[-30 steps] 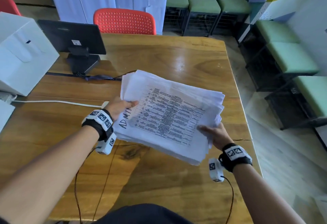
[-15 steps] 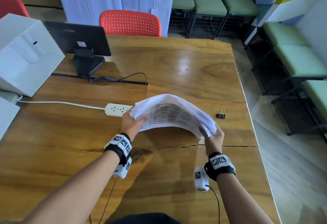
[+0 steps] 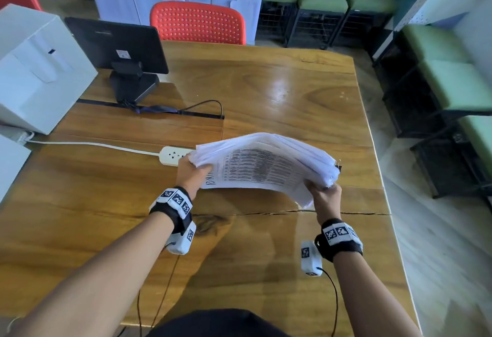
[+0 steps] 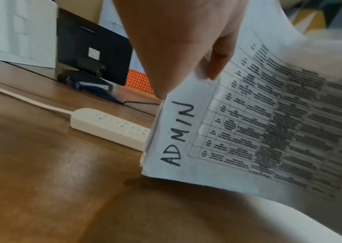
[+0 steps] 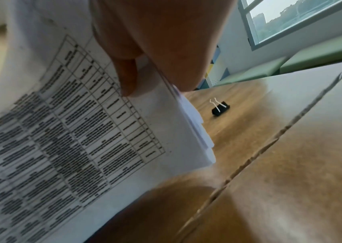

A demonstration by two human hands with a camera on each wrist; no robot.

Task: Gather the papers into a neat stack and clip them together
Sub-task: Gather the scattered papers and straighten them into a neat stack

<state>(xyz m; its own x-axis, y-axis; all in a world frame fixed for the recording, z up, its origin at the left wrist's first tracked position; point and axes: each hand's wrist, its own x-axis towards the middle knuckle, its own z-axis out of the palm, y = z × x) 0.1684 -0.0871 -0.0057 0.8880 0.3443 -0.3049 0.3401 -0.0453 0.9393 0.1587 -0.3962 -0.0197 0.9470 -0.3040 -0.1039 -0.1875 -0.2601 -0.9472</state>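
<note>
papers [image 3: 266, 166] gathered but still uneven, both hands' fingers [image 4: 218, 65] pinching its ends, binder clip [image 5: 220, 108] unused just past the right fingers [image 5: 128, 78].

You have one stack of papers [image 3: 266, 166], one binder clip [image 5: 220, 108], one power strip [image 3: 173, 155], one monitor [image 3: 117, 44], two red chairs [image 3: 197, 22], and two hands in view.

We see white printed papers [image 3: 266, 166] with grey table grids, a black binder clip [image 5: 220, 109] beside them, brown wooden table [image 3: 279, 92] underneath.
</note>
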